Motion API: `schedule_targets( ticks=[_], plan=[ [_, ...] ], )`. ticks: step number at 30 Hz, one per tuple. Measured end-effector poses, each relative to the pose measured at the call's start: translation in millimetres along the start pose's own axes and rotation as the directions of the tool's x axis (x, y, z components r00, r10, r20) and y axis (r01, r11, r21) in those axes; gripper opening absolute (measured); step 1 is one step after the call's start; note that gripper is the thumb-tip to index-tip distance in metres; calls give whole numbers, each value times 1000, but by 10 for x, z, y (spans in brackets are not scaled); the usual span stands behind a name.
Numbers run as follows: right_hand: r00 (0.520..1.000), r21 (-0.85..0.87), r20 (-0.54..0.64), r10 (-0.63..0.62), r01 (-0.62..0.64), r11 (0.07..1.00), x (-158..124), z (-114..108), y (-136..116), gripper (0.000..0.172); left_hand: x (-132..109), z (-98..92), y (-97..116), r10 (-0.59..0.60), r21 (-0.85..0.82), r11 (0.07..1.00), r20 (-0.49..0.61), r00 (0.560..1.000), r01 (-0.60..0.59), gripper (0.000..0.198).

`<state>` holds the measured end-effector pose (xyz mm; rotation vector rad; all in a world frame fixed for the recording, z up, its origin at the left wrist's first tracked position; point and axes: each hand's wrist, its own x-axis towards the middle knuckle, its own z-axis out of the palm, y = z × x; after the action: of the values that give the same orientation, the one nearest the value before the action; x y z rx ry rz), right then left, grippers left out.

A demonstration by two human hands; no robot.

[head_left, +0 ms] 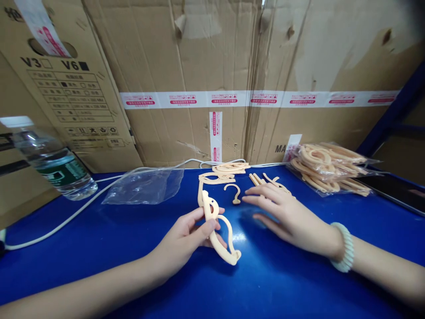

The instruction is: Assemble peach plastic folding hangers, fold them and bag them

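Observation:
My left hand [195,232] grips a cream-coloured curved plastic piece [221,248] with a rounded loop and a small hole near its top. Over the table to the right, my right hand [282,212] has its fingers spread, with nothing seen in them. Just left of its fingertips lies a cream hook [236,195]. Behind my right hand, partly covered by it, are more cream parts [274,180]. Flat pieces of the same colour [229,168] lie in a small pile beyond my left hand.
A water bottle [63,166] stands at the left, near a clear plastic bag [146,186] and a white cable [71,220]. Bagged cream parts [327,166] and a dark flat device [395,192] are at the right. Cardboard [186,57] walls the back of the blue table [259,283].

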<state>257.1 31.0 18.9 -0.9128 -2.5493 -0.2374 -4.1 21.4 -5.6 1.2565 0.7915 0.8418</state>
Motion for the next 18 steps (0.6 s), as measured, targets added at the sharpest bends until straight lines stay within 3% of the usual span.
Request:
schedule_targets(
  ticks=[5,8,12,15,18],
  plan=[
    [937,-75,-21,-348,346,935,5,-23,-363,35,-6,27,48,18,79,997,32,999,-21,36],
    [919,-62,23,-394,394,917,4,-4,-423,33,-22,45,80,26,145,989,44,999,-33,32],
    [935,104,87,-343,334,937,-2,-32,-428,29,-51,48,84,78,240,967,28,997,-83,26],
    [985,325,49,-165,140,935,-16,-70,-441,28,-78,48,84,137,298,945,19,990,-136,24],
    [997,600,64,47,-76,796,-20,-91,-449,37,-111,61,103,186,378,907,41,982,-187,24]
  ],
)
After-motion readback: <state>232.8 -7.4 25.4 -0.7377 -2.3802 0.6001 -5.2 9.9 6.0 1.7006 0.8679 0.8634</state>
